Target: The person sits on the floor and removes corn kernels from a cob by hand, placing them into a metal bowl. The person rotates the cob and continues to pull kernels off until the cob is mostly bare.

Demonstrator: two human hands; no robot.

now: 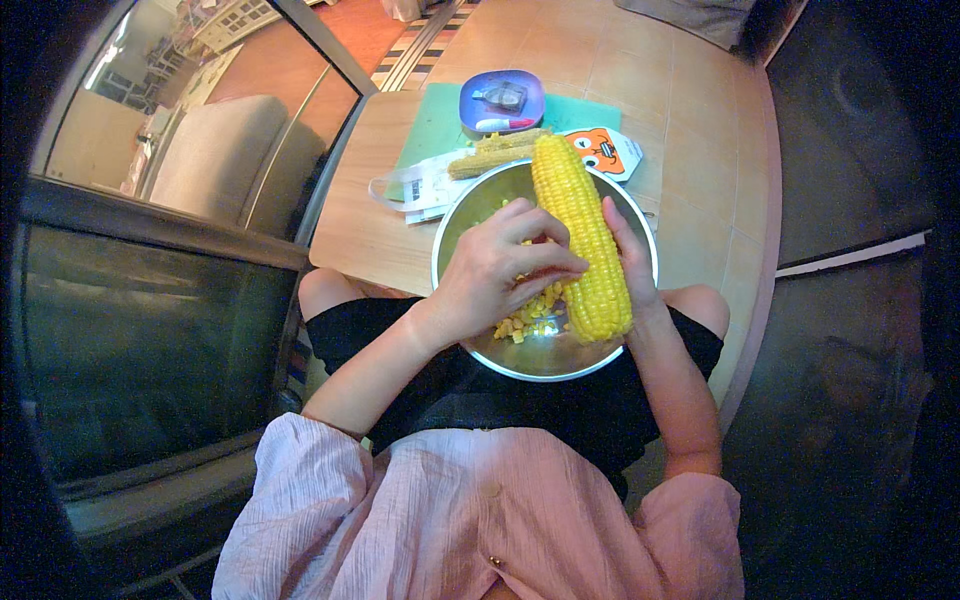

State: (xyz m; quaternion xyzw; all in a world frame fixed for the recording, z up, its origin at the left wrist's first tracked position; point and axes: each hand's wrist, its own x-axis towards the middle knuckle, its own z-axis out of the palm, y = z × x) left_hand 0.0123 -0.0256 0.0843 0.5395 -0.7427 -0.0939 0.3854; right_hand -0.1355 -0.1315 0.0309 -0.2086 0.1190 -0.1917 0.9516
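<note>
My right hand [631, 255] holds a yellow ear of corn [581, 232] from its right side, tilted over a steel bowl [480, 191]. Most of the ear that shows is covered in kernels. Against its left side rest the bent fingertips of my left hand [506, 259]; whether they pinch a kernel is hidden. Loose corn kernels [529, 319] lie in the bowl below that hand, which covers part of them. The bowl sits at my lap, between my knees.
Beyond the bowl, stripped corn cobs [491, 161] lie on a wooden table [360, 217] near a white plastic bag [431, 184]. A purple dish [472, 97] with small items stands on a green mat [435, 124]. An orange-and-white card [626, 154] lies right of it. A glass door [285, 202] flanks the left.
</note>
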